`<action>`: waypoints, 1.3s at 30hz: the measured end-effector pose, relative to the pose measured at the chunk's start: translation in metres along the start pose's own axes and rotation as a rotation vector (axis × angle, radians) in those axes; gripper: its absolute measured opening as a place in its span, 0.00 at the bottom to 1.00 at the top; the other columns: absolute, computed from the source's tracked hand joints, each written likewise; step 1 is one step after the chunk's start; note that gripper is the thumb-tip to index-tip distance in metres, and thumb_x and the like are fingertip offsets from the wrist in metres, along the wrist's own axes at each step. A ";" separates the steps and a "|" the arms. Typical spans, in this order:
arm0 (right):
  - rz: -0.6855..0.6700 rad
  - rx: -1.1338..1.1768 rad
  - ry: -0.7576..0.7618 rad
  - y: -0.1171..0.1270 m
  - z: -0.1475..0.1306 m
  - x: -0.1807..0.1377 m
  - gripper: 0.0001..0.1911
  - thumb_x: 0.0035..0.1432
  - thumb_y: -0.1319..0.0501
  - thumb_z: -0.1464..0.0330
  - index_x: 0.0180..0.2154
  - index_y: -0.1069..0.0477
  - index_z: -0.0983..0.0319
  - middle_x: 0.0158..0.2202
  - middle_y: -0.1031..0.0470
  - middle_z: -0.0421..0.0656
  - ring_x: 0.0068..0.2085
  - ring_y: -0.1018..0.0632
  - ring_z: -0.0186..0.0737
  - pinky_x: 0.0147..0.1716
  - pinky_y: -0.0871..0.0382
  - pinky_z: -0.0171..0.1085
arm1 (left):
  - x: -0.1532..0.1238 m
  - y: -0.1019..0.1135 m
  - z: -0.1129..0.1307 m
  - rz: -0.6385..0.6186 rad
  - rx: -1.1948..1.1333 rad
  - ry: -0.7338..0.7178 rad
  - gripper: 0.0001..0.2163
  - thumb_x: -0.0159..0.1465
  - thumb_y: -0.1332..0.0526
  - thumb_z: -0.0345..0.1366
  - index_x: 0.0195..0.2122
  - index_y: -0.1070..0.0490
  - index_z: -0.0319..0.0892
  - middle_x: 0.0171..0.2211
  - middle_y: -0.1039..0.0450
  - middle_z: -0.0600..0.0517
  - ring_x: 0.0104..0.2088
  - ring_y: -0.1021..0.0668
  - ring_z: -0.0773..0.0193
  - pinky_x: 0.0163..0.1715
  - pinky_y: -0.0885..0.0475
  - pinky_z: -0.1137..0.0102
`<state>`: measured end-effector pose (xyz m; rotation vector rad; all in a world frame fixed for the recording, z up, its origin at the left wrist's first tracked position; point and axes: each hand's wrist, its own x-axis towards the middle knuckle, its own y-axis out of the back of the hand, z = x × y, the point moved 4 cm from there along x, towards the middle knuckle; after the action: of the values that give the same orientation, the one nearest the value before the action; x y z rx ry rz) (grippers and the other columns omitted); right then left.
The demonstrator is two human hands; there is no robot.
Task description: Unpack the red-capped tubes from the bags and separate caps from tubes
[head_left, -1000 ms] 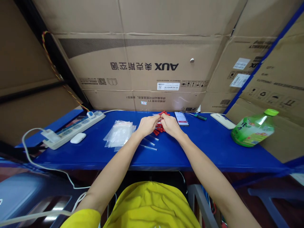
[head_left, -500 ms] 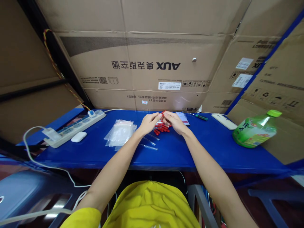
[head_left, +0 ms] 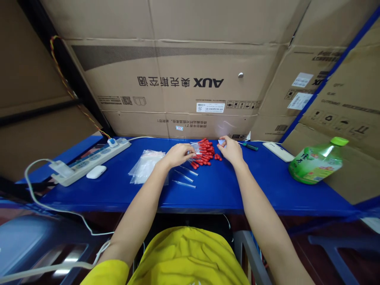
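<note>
A pile of small red rubber bulbs (head_left: 204,152) lies on the blue table (head_left: 213,190), with a few stray ones (head_left: 218,157) to its right. My left hand (head_left: 177,154) rests left of the pile with its fingers curled, pinching a clear piece (head_left: 194,147) at the pile's edge. My right hand (head_left: 232,151) sits right of the pile, knuckles up and fingers bent down over a phone (head_left: 221,141) that it mostly hides. What the right fingers hold, if anything, is hidden. Three clear thin tubes (head_left: 185,179) lie nearer me, below the left hand.
A stack of clear plastic bags (head_left: 145,168) lies at the left, then a white earbud case (head_left: 96,171) and a power strip (head_left: 89,162). To the right are a green-handled screwdriver (head_left: 251,147), a white flat device (head_left: 279,151) and a tilted green bottle (head_left: 317,162). Cardboard boxes (head_left: 190,83) wall the back.
My hands were joined above the red pile and have since parted. The left dropped to the pile's left edge, the right moved right over the phone, and the pile now shows.
</note>
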<state>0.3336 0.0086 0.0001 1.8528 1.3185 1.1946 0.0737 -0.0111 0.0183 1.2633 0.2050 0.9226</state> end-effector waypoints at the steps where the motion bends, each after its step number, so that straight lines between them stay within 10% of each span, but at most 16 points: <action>1: -0.034 -0.044 -0.028 -0.002 0.000 -0.002 0.16 0.64 0.37 0.62 0.53 0.24 0.53 0.44 0.17 0.45 0.49 0.20 0.49 0.48 0.29 0.42 | 0.000 0.001 0.000 -0.024 -0.010 -0.007 0.11 0.71 0.39 0.43 0.42 0.20 0.43 0.41 0.20 0.48 0.40 0.21 0.61 0.41 0.32 0.69; 16: -0.176 -0.204 -0.079 -0.011 -0.004 -0.010 0.11 0.63 0.36 0.62 0.43 0.18 0.57 0.46 0.18 0.53 0.49 0.18 0.54 0.47 0.27 0.46 | -0.010 -0.012 0.003 -0.327 -0.153 0.101 0.09 0.60 0.29 0.44 0.38 0.17 0.47 0.35 0.16 0.52 0.33 0.18 0.62 0.32 0.32 0.72; 27: 0.008 -0.171 -0.233 0.004 0.018 0.000 0.20 0.66 0.39 0.61 0.57 0.28 0.60 0.58 0.27 0.57 0.61 0.29 0.60 0.55 0.31 0.51 | -0.029 -0.008 0.016 -0.577 -0.143 0.113 0.44 0.39 0.18 0.47 0.58 0.28 0.46 0.52 0.23 0.47 0.47 0.20 0.56 0.43 0.28 0.71; 39: -0.106 -0.187 -0.430 -0.018 0.032 0.003 0.40 0.56 0.28 0.56 0.65 0.39 0.60 0.63 0.32 0.61 0.64 0.31 0.64 0.57 0.33 0.55 | -0.022 -0.018 0.005 -0.533 -0.186 0.124 0.22 0.52 0.26 0.37 0.48 0.27 0.43 0.39 0.22 0.51 0.37 0.22 0.62 0.36 0.29 0.72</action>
<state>0.3553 0.0191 -0.0277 1.7546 1.0139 0.7767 0.0718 -0.0301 -0.0030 0.9128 0.5152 0.5424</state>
